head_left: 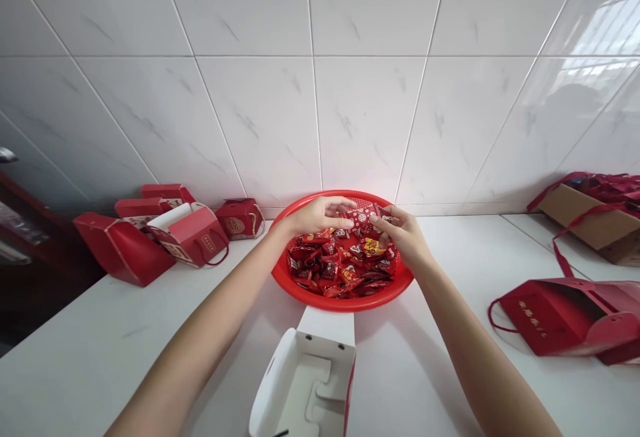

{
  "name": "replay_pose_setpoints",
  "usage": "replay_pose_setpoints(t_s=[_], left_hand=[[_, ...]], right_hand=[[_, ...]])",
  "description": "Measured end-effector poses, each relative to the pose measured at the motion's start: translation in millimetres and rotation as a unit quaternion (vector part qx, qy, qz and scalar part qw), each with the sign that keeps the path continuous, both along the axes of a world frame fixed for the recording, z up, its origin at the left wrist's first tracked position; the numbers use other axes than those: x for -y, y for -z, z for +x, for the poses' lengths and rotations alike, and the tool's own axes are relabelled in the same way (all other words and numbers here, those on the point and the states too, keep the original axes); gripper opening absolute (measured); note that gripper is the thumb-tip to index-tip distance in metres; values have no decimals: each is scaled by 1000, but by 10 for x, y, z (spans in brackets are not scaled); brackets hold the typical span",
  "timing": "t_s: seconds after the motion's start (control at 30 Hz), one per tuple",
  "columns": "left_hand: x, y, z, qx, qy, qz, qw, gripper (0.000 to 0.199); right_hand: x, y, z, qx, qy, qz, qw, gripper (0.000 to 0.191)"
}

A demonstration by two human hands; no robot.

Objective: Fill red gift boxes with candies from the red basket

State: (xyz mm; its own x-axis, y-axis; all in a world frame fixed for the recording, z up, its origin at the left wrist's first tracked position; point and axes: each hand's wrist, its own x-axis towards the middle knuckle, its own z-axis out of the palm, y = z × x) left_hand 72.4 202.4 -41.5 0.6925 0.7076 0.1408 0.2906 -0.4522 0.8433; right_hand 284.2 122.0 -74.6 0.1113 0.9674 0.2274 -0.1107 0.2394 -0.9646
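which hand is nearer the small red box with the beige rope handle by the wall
Left. The left hand is over the red basket, to the right of the small red box; the right hand is farther right, at the basket's right side.

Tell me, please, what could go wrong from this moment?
The packet seems pinched near its end by the right hand, so it might slip back into the basket. The flap of the open box reaches the basket's near rim; if the basket is nudged, the box could perhaps shift too.
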Motion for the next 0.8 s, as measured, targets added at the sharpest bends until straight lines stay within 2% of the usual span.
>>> replay_pose_setpoints(t_s=[0.07,0.13,0.23,0.3,0.37,0.47,0.6,0.73,0.8], left_hand=[[42,5,-106,-76,-22,16,997,43],[123,38,-146,-158,-11,46,986,34],[283,109,-83,-296,9,80,952,27],[371,139,-15,-374,-13,98,922,31],[415,142,24,-411,-21,104,905,37],[380,125,6,-398,-29,119,909,24],[207,141,-67,-311,-110,182,926,17],[63,196,-84,-179,-167,154,957,16],[44,216,-86,-160,-186,135,960,14]], right_hand=[[1,-10,-8,-2,3,-4,1000,42],[5,-23,-17,-3,9,-6,1000,42],[15,-34,-26,2,13,-1,1000,39],[22,-32,-28,6,13,2,1000,37],[26,-24,-27,10,15,2,1000,36],[20,-7,-25,14,18,-1,1000,36],[0,9,-20,18,20,0,1000,38],[-12,4,-21,25,26,-1,999,38],[-11,-3,-23,27,28,-4,999,38]])
